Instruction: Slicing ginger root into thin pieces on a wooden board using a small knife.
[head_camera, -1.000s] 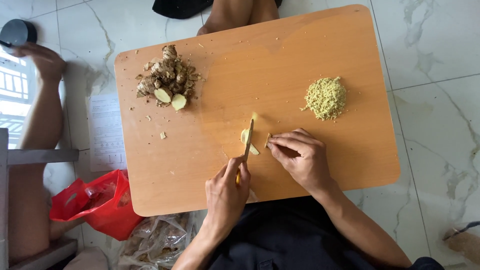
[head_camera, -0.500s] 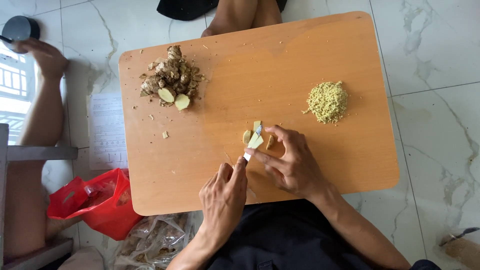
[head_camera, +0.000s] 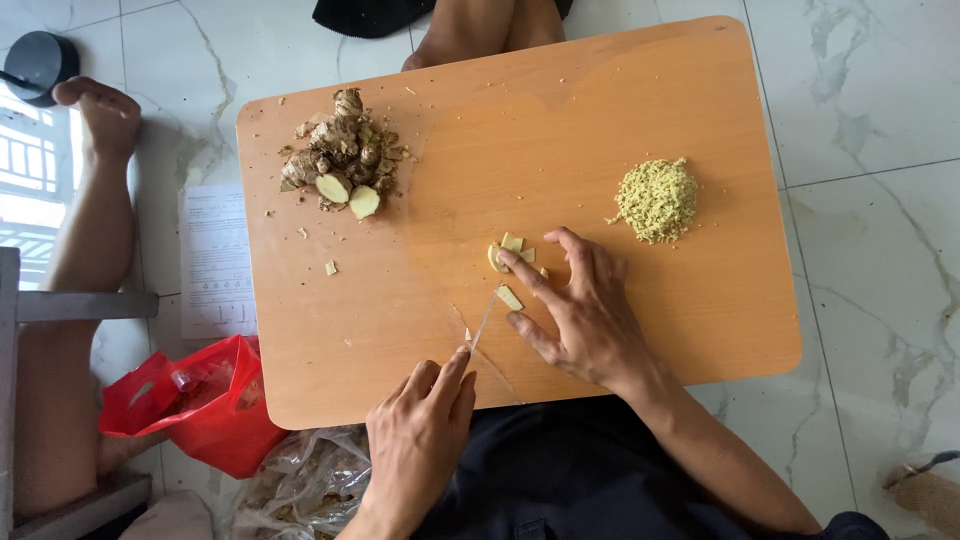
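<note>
Two hands work: my left hand (head_camera: 420, 450) grips the knife (head_camera: 483, 325); my right hand (head_camera: 580, 305), fingers spread, gathers ginger slices (head_camera: 510, 250). I judge slicing is underway; next needs a steady stack.

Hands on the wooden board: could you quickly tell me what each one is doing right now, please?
Left hand: closed around the knife handle, blade on the board.
Right hand: open, fingers spread, fingertips pressing the pale ginger slices.
</note>
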